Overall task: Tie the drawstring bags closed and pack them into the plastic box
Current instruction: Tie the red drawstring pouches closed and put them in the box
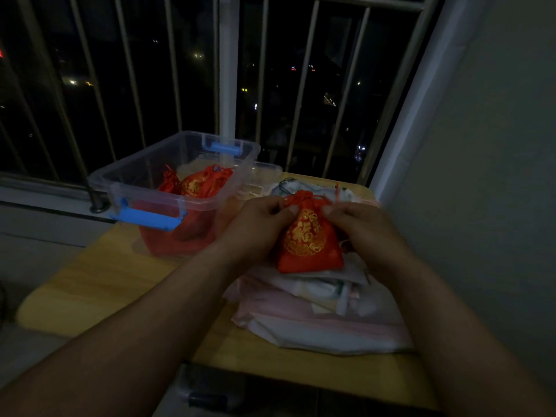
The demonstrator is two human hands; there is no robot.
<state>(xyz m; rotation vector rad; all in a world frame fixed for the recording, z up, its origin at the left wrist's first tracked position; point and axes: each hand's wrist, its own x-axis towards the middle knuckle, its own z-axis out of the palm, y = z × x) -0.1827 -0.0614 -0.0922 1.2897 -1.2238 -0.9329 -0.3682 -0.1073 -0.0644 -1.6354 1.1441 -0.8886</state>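
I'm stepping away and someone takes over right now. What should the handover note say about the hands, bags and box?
Hands: left hand and right hand each pinch the gathered neck of the red bag, over the pale fabric pile on the table.
The open plastic box, to its left, holds at least two packed red bags.
Left to do: finish tying this bag, then put it in the box.

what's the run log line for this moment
phase: tying | left hand: pinches red drawstring bag at neck | right hand: pinches same neck | plastic box: open, holds packed bags
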